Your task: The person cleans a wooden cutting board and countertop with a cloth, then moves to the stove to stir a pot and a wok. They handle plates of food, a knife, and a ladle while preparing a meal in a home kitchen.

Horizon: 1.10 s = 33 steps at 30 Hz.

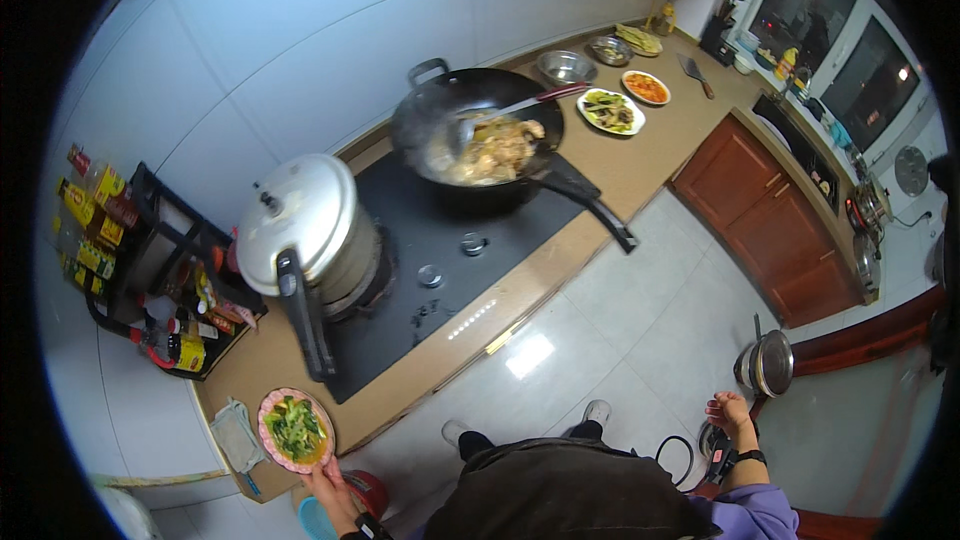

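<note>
My left hand (328, 486) grips the near rim of a pink-edged plate (265, 441) of cooked green vegetables (295, 424). The plate is at the left end of the counter; whether it rests there, I cannot tell. My right hand (727, 412) hangs out to the right with loosely curled fingers and nothing in it. On the black cooktop (397, 337), a wok (480, 195) holds pieces of cooked food (502, 150) in steaming liquid. A spatula with a dark red handle (564, 91) leans in the wok. Beside it stands an aluminium pressure cooker (307, 217).
A cloth (238, 435) lies left of the plate. Sauce bottles (97, 217) fill a black rack (161, 217). Right of the wok are a vegetable dish (611, 112), an orange-red dish (646, 88), metal bowls (566, 68) and a broad turner (697, 76). The wok's handle (611, 221) overhangs the counter edge.
</note>
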{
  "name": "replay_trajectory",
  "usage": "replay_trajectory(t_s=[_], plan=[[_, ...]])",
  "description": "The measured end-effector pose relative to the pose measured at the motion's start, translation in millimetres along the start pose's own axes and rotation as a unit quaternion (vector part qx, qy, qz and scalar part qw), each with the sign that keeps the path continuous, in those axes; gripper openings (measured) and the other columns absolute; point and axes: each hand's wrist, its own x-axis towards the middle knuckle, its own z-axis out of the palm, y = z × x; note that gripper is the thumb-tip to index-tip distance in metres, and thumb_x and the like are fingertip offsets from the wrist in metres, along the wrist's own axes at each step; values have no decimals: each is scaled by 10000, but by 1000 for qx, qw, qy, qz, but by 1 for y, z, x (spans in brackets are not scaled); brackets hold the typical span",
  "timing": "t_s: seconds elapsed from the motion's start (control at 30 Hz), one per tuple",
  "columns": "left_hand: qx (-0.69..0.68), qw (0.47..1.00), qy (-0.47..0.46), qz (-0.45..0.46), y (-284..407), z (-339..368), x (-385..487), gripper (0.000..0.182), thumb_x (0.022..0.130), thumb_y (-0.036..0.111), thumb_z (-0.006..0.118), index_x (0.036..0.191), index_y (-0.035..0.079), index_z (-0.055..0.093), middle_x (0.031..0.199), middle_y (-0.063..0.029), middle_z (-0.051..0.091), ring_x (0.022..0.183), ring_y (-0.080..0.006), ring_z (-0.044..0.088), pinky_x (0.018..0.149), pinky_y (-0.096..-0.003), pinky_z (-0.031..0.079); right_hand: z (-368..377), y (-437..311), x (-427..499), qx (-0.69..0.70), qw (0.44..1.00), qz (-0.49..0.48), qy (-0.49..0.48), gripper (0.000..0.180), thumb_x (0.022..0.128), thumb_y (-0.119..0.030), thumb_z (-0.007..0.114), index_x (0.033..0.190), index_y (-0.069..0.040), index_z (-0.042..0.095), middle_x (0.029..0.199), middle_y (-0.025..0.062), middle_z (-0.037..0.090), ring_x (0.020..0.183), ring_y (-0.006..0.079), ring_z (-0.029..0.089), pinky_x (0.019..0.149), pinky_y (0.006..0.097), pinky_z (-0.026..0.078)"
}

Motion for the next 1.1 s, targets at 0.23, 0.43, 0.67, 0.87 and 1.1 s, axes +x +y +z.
replay_trajectory(t_s=[0.23,0.43,0.67,0.87,1.1], plan=[[50,992,-81,-87,-101,78,-147,451,800,-3,528,1197,180,417,1082,-76,544,891,-203,577,741,-344,513,-105,-27,130,-130,989,-66,-31,101,831,-168,502,813,-74,536,700,67,594,560,178,583,449,297,463],[66,935,-291,-191,-175,248,-269,451,798,-32,519,1202,146,425,1137,-81,522,971,-237,570,735,-353,526,-73,-179,198,-145,941,-267,-149,149,844,-169,506,834,-28,554,708,48,589,576,126,571,467,245,443],[110,867,-415,-254,-282,463,-354,475,820,-30,470,1258,121,364,1197,-103,482,1018,-271,553,771,-393,532,-18,-332,238,-221,880,-357,-224,190,829,-148,549,957,-15,590,747,24,607,693,123,585,610,259,473],[155,813,-486,-281,-366,634,-393,531,832,-39,437,1316,135,304,1174,-124,500,953,-262,589,751,-377,541,-82,-395,318,-323,862,-358,-156,198,829,-134,550,972,-9,607,778,80,631,708,173,593,664,296,477],[185,841,-407,-304,-432,776,-404,380,842,-26,437,1183,132,382,1016,-105,566,792,-223,618,634,-336,567,-76,-508,363,-432,733,-522,-64,218,825,-66,510,1023,-25,593,936,134,593,903,325,532,820,373,429]])
